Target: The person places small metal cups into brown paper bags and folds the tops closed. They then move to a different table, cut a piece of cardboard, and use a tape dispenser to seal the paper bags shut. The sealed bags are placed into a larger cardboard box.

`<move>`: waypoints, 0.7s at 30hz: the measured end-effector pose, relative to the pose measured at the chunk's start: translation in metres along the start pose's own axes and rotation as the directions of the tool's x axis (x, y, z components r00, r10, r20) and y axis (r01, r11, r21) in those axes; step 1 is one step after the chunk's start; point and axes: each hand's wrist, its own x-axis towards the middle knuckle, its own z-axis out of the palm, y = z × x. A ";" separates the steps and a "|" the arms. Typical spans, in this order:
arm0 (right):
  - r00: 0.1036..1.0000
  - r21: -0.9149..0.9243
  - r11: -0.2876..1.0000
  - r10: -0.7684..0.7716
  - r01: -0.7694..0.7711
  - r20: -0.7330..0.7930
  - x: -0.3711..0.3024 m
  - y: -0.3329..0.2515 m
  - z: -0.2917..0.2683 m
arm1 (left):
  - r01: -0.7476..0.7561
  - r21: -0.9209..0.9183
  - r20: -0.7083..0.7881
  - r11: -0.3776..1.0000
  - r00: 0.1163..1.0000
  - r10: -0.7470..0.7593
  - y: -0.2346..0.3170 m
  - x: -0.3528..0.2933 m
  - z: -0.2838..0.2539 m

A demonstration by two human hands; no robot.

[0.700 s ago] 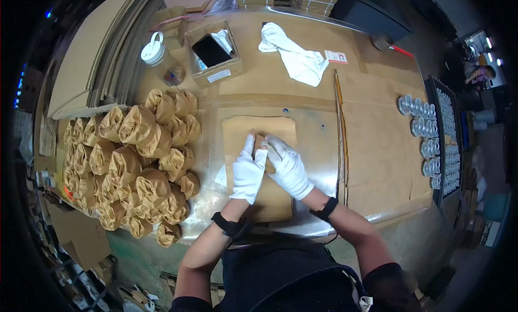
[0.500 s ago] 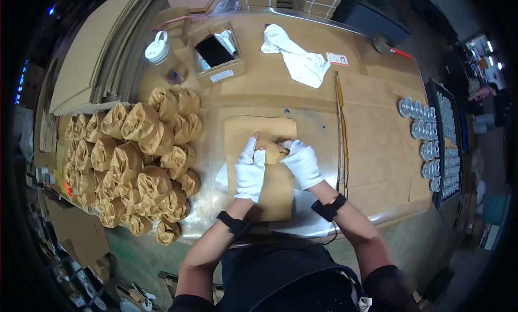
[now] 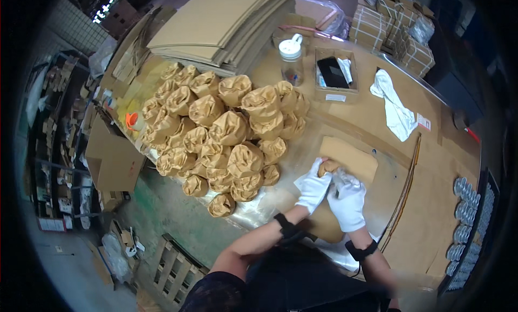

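Observation:
A small brown paper-wrapped bundle (image 3: 328, 167) sits between my hands, over a stack of brown paper sheets (image 3: 353, 157) on the table. My left hand (image 3: 314, 188), in a white glove, is closed around the bundle from its left side. From the right, my white-gloved right hand (image 3: 347, 203) presses on it with bent fingers, some of them smeared by motion. What the paper encloses is hidden. To the left of my hands stand many similar paper-wrapped bundles (image 3: 229, 127), crowded together and partly stacked, with crumpled tops.
Behind the bundles lies a pile of cardboard sheets (image 3: 216, 26). Farther back are a white-lidded clear jar (image 3: 291, 58), a box with a dark phone-like slab (image 3: 335, 96) and a white cloth (image 3: 396, 107). Stacked metal rings (image 3: 462, 210) line the right edge; a wooden pallet (image 3: 175, 271) is below.
My view has turned left, so the table's contents shift right in the picture. Both hands still work at the paper bundle, which now looks more tightly gathered.

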 end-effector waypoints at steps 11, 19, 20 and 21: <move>0.795 0.758 0.337 0.478 -0.559 0.373 -0.070 0.075 -0.012 | -0.117 -0.201 -0.573 0.973 0.819 -0.020 0.066 -0.046 -0.302; 0.730 0.672 0.367 0.558 -0.643 0.394 -0.098 0.129 -0.020 | -0.033 0.576 -0.524 0.817 0.753 0.399 0.037 0.039 -0.385; 0.723 0.640 0.396 0.567 -0.659 0.393 -0.093 0.135 -0.027 | 0.040 0.759 -0.529 0.650 0.620 0.579 0.039 0.023 -0.375; 0.750 0.666 0.441 0.600 -0.602 0.280 -0.108 0.159 -0.026 | 0.177 0.865 -0.494 0.469 0.464 0.735 0.045 0.013 -0.359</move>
